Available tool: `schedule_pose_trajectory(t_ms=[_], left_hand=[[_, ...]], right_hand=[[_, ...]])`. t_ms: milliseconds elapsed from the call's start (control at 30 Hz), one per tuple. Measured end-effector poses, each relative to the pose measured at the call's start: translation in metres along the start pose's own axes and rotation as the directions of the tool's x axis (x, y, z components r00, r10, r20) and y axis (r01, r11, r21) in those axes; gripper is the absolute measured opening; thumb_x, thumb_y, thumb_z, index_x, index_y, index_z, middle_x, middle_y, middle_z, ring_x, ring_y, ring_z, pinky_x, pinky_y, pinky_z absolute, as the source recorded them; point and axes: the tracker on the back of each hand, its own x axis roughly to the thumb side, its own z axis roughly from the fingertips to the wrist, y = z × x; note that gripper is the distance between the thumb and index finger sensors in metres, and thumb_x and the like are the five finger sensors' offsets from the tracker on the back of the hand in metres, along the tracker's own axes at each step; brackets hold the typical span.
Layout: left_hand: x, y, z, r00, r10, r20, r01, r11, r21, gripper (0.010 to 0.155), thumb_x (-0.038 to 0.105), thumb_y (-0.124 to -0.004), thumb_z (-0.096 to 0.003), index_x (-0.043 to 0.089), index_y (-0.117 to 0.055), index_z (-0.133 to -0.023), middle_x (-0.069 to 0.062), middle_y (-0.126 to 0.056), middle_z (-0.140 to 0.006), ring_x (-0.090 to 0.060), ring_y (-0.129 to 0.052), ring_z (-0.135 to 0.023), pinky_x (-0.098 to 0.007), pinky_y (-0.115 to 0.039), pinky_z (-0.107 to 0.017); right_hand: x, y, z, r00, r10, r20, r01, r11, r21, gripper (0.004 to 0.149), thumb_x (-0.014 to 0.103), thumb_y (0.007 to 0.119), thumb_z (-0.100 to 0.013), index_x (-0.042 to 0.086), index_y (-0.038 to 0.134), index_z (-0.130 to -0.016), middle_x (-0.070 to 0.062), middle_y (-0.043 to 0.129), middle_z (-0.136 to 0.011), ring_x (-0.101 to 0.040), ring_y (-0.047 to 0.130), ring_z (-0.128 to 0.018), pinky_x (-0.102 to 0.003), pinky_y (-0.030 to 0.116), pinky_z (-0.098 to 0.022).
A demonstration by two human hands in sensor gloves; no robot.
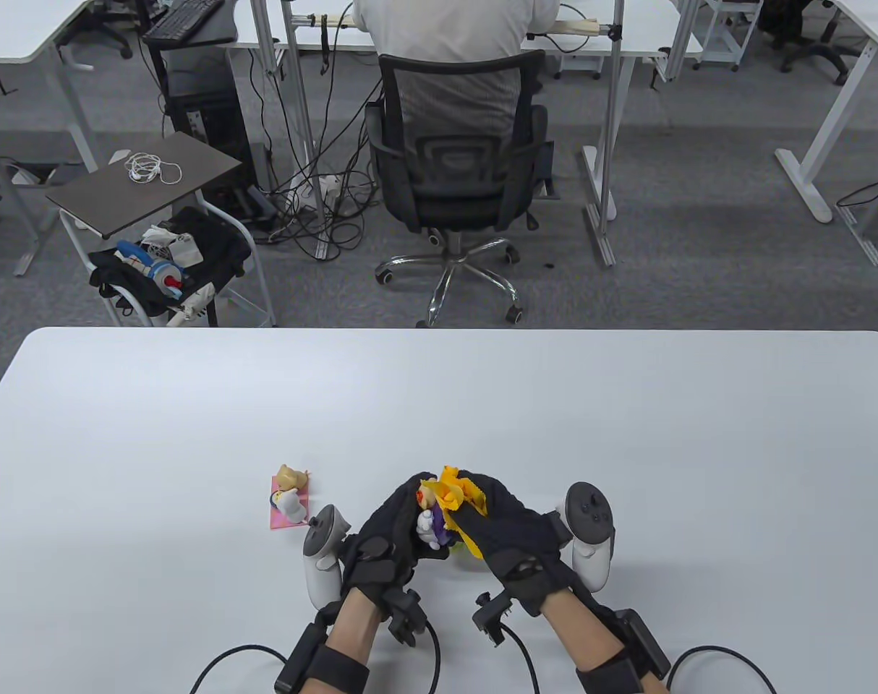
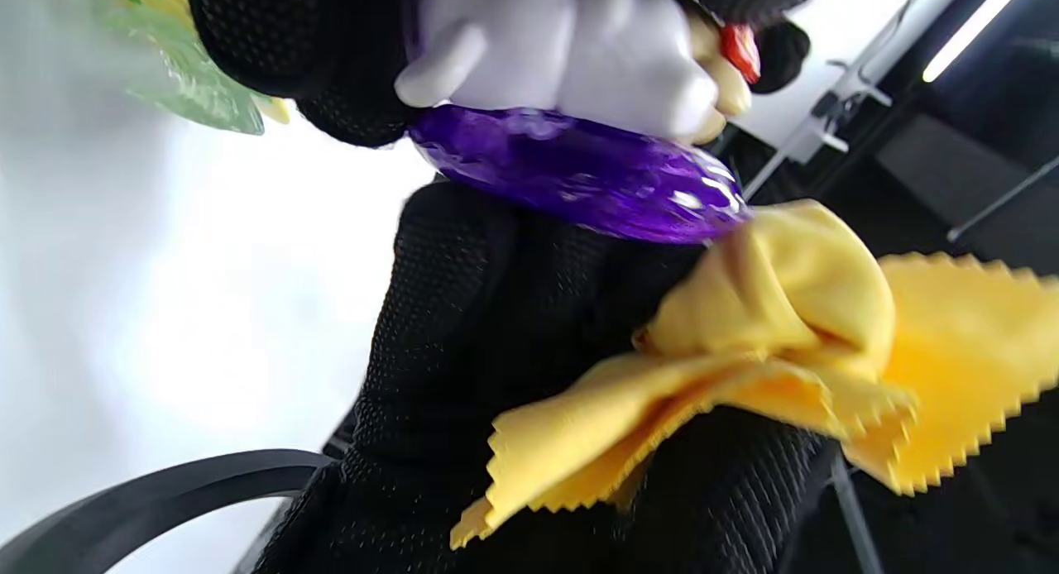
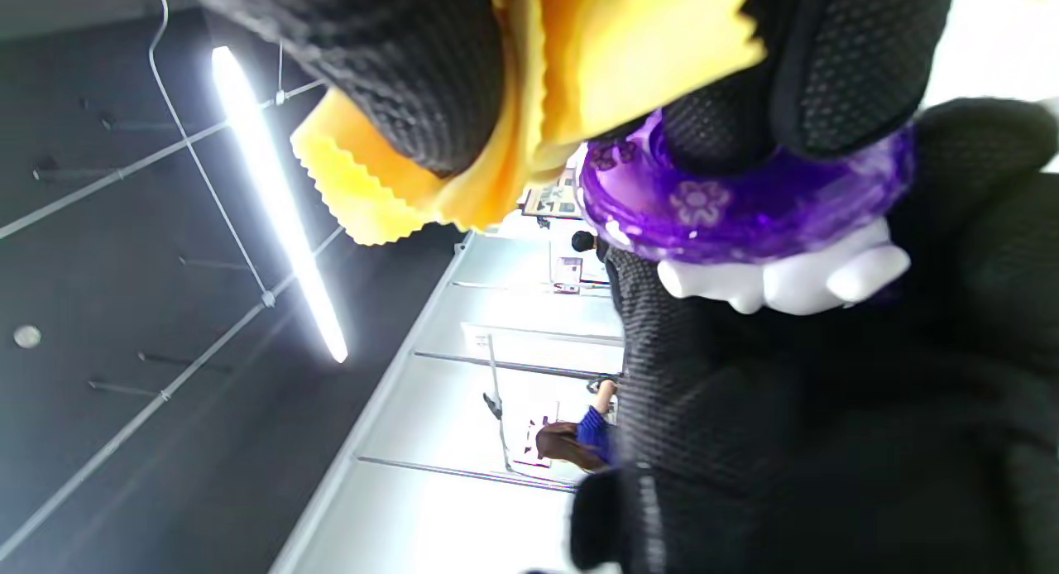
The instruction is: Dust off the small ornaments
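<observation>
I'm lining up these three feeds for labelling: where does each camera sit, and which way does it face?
Table view: high over the white table, looking down and out at the office; both gloved forearms show.
Left wrist view: at the left hand, tilted, close on the white figurine with a purple base; black fingers show.
Right wrist view: at the right hand, tilted up toward ceiling lights; black fingers show.
Both wrist views share the figurine and the yellow zigzag-edged cloth.

The left hand (image 1: pixel 388 535) grips a small figurine (image 1: pixel 430 515) on a purple base. The right hand (image 1: pixel 508 531) presses a yellow cloth (image 1: pixel 459 500) against it. Another figurine (image 1: pixel 288 496) stands on the worktop (image 1: pixel 193 405) left of the left hand.
</observation>
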Motion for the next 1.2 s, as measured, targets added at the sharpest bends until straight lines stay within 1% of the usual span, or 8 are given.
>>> schedule_pose_trajectory(t_ms=[167,267,333,400,567,833,967,1200], left_hand=[[-0.012,-0.011,-0.006,0.995,0.028,-0.093,-0.046,0.979,-0.200,0.090,0.084,-0.049,-0.0504,0.021,-0.032,-0.113,-0.021,-0.056,-0.112,-0.039,-0.080,-0.081,-0.047,-0.076,-0.056],[-0.006,-0.018,-0.006,0.984,0.160,-0.073,-0.174,0.945,-0.278,0.085,0.079,-0.047,-0.0537,0.020,-0.027,-0.112,-0.023,-0.055,-0.111,-0.050,-0.064,-0.095,-0.056,-0.067,-0.066],[-0.005,-0.010,-0.004,0.988,0.135,-0.075,-0.146,0.975,-0.165,0.079,0.075,-0.051,-0.0549,0.022,-0.032,-0.111,-0.016,-0.067,-0.102,-0.045,-0.073,-0.090,-0.054,-0.070,-0.064],[-0.003,-0.003,-0.002,0.997,0.065,-0.030,-0.068,0.991,-0.118,0.072,0.073,-0.051,-0.0562,0.027,-0.035,-0.110,-0.008,-0.071,-0.094,-0.033,-0.083,-0.081,-0.047,-0.075,-0.060],[-0.003,-0.002,0.000,0.999,0.039,-0.032,-0.041,0.996,-0.074,0.068,0.072,-0.051,-0.0561,0.029,-0.039,-0.108,-0.006,-0.075,-0.085,-0.019,-0.092,-0.061,-0.039,-0.082,-0.048],[-0.001,-0.004,-0.002,0.999,-0.038,-0.037,0.035,0.997,-0.068,0.068,0.069,-0.047,-0.0563,0.027,-0.037,-0.109,-0.007,-0.072,-0.087,-0.022,-0.089,-0.062,-0.041,-0.079,-0.049],[-0.001,-0.002,-0.001,0.998,-0.058,-0.016,0.057,0.996,-0.074,0.066,0.068,-0.046,-0.0565,0.028,-0.036,-0.108,-0.007,-0.071,-0.086,-0.022,-0.089,-0.063,-0.042,-0.078,-0.050],[0.000,-0.001,-0.001,0.998,-0.064,-0.015,0.063,0.996,-0.058,0.066,0.067,-0.047,-0.0564,0.028,-0.032,-0.108,-0.007,-0.067,-0.089,-0.023,-0.085,-0.066,-0.043,-0.076,-0.053]], right_hand=[[0.005,0.001,0.001,0.998,-0.065,0.025,0.065,0.998,0.018,0.053,0.035,0.083,-0.049,0.017,0.071,-0.098,-0.014,0.076,-0.088,-0.043,0.091,-0.069,-0.053,0.085,-0.050],[0.014,0.001,0.008,0.975,0.205,0.083,-0.197,0.976,-0.090,0.051,0.037,0.087,-0.049,0.021,0.077,-0.096,-0.010,0.082,-0.086,-0.038,0.098,-0.063,-0.054,0.084,-0.045],[0.028,0.003,0.012,0.860,0.480,0.175,-0.445,0.872,-0.203,0.050,0.037,0.090,-0.047,0.019,0.082,-0.093,-0.011,0.087,-0.082,-0.037,0.096,-0.063,-0.056,0.081,-0.047],[0.038,0.011,0.017,0.651,0.714,0.257,-0.655,0.700,-0.285,0.050,0.038,0.090,-0.047,0.020,0.083,-0.093,-0.009,0.087,-0.083,-0.037,0.090,-0.072,-0.057,0.076,-0.053],[0.041,0.036,0.024,0.398,0.848,0.351,-0.789,0.511,-0.340,0.050,0.036,0.090,-0.047,0.021,0.081,-0.094,-0.009,0.084,-0.084,-0.037,0.083,-0.080,-0.061,0.069,-0.060],[0.044,0.023,0.023,0.487,0.790,0.371,-0.734,0.601,-0.317,0.049,0.037,0.090,-0.047,0.020,0.084,-0.092,-0.010,0.087,-0.082,-0.037,0.085,-0.077,-0.061,0.070,-0.059],[0.038,0.038,0.024,0.352,0.873,0.338,-0.829,0.459,-0.319,0.048,0.040,0.088,-0.046,0.024,0.083,-0.092,-0.007,0.087,-0.083,-0.034,0.084,-0.079,-0.061,0.069,-0.061],[0.031,0.011,0.016,0.472,0.842,0.262,-0.772,0.538,-0.338,0.048,0.039,0.089,-0.046,0.020,0.086,-0.091,-0.008,0.090,-0.080,-0.034,0.089,-0.076,-0.059,0.073,-0.058]])
